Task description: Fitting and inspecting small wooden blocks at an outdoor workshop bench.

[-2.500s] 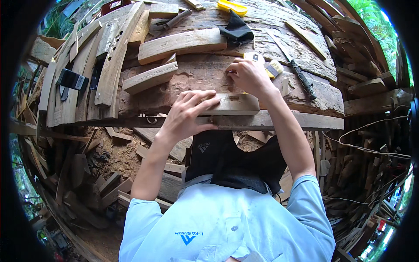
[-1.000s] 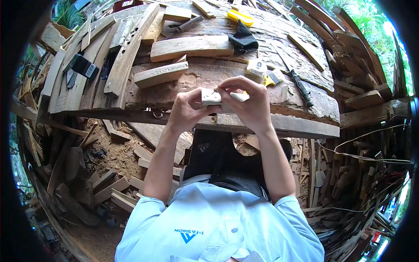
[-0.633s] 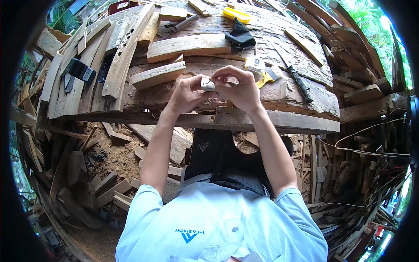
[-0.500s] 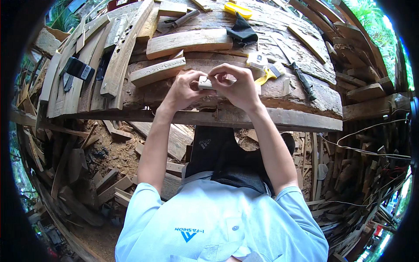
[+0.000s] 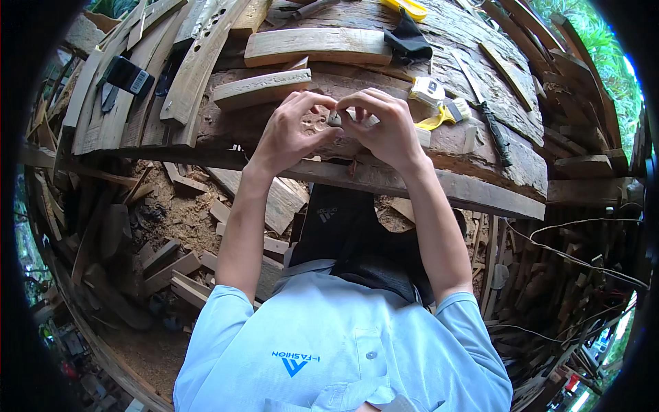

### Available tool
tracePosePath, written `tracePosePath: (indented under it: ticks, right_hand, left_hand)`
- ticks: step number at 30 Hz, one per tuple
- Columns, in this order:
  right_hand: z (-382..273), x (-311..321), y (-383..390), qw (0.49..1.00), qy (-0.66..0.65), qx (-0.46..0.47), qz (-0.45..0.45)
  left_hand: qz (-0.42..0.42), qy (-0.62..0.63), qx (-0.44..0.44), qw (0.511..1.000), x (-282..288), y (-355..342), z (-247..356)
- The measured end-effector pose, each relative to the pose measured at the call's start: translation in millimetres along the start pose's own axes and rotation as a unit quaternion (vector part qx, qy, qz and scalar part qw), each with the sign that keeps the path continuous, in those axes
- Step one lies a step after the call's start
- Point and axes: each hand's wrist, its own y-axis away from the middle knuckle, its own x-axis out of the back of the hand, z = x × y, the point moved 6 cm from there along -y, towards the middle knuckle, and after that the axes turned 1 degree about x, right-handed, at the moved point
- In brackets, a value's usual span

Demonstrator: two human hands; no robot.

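My left hand (image 5: 292, 130) and my right hand (image 5: 384, 125) meet over the near edge of a thick rough log bench. Between their fingertips is a small pale block (image 5: 334, 119), mostly covered by the fingers. The left thumb and forefinger curve around it, while the right thumb and forefinger pinch at its other side. Just right of the right hand lie a paintbrush (image 5: 446, 115) with a yellow handle and a clear-and-white tape measure (image 5: 427, 90). A short wooden board (image 5: 262, 89) lies beyond the left hand.
A longer board (image 5: 317, 47), a black cloth (image 5: 409, 40) and a yellow-handled tool (image 5: 408, 8) lie farther back. At right is a blade with a dark wrapped handle (image 5: 495, 135). Planks at left bear a black phone-like device (image 5: 128, 75). Offcuts and sawdust (image 5: 180, 216) cover the floor.
The view has shifted, so the bench sits higher in it. My fingers have turned about the pale block, which shows less now. Both hands stay together at the bench edge.
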Motion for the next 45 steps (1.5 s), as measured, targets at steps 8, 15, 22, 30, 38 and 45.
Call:
tracePosePath:
  ticks: [8,15,22,30,38,45]
  right_hand:
    - [-0.4,-0.3,5.0,0.999,-0.034,0.023,0.009]
    - [-0.5,7.4,4.7,0.999,-0.028,0.038,0.016]
    - [-4.7,40.1,10.8,0.998,-0.037,0.008,0.051]
    - [13.8,74.6,53.9,0.983,0.142,-0.084,-0.077]
    - [33.9,48.2,53.4,0.985,0.080,-0.114,-0.097]
    - [40.7,46.9,59.2,0.987,0.077,-0.114,-0.086]
  left_hand:
    - [0.064,0.081,-0.002,0.995,-2.3,7.3,3.2]
    - [0.122,0.062,-0.052,0.989,-11.2,4.5,7.5]
    - [0.145,0.123,0.020,0.982,-15.2,16.6,3.3]
    - [0.121,0.108,0.046,0.986,-18.8,5.1,5.8]
    - [0.057,0.108,0.076,0.990,-7.7,-9.3,-6.3]
    - [-0.006,0.181,0.089,0.979,-9.2,-14.4,-22.3]
